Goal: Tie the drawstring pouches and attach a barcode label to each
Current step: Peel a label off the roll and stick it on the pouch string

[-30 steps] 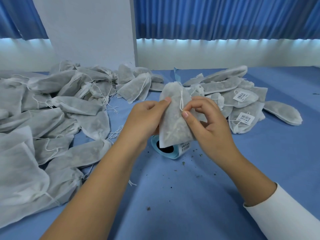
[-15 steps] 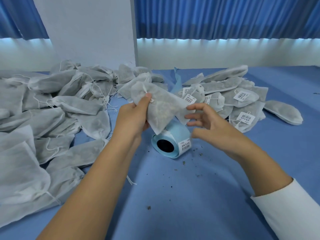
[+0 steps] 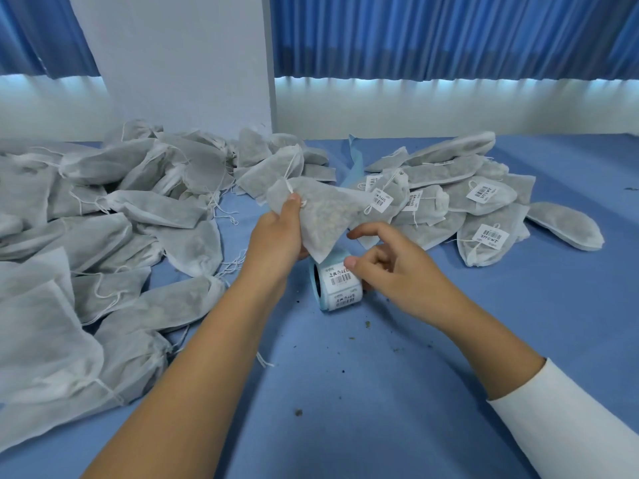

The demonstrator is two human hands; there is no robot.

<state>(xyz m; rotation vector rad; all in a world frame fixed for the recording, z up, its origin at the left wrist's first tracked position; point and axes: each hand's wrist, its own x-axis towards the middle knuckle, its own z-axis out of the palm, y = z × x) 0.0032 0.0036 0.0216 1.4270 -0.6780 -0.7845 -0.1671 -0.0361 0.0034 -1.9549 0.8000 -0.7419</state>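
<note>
Above the blue table (image 3: 397, 392), left hand (image 3: 280, 236) gripping one pouch (image 3: 321, 216) near its tied neck. Just below, right hand (image 3: 387, 267) half open, thumb touching the label roll (image 3: 337, 285). Left: unlabelled pouches (image 3: 103, 216); right: labelled pile (image 3: 477, 202).

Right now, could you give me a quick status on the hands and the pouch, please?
Left hand holds pouch above label roll. Right hand at the roll, fingers open. Pouch not yet labelled. Nothing blocking.
</note>
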